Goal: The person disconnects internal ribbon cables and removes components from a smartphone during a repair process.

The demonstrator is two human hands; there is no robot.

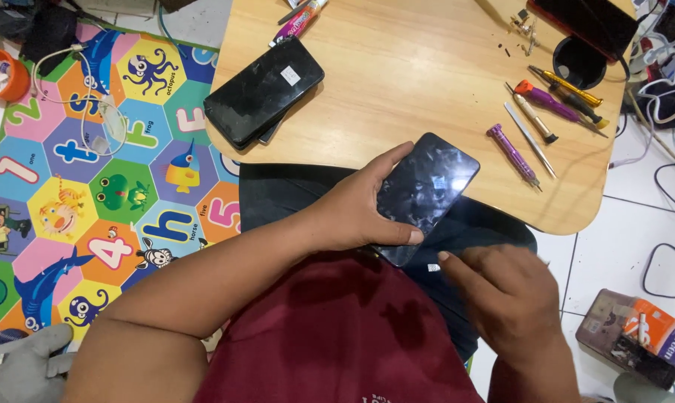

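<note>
Left hand grips a black phone by its near long edge, thumb pressed at the lower corner, fingers wrapped behind. The phone sits tilted over the lap, its far end overlapping the front edge of the wooden surface; the glass is smeared and reflective.

Right hand holds nothing, fingers loosely curled, index fingertip just beside the phone's lower corner; contact cannot be told.

On the surface, far left: 2 more dark phones stacked, the top one with a small white sticker. Beside them a glue tube with pink label.

Right side: a purple screwdriver, a thin metal pry tool, an orange-and-purple driver, a yellow-handled driver, lying loosely parallel. Behind them a round cup hole cut in the surface, dark inside, contents not readable. Small loose parts near the far edge.

Floor: a colourful number-and-animal play mat at left, with an orange cup holding something white. At lower right, an open tin box on white tile, packed with small items too small to identify.
</note>
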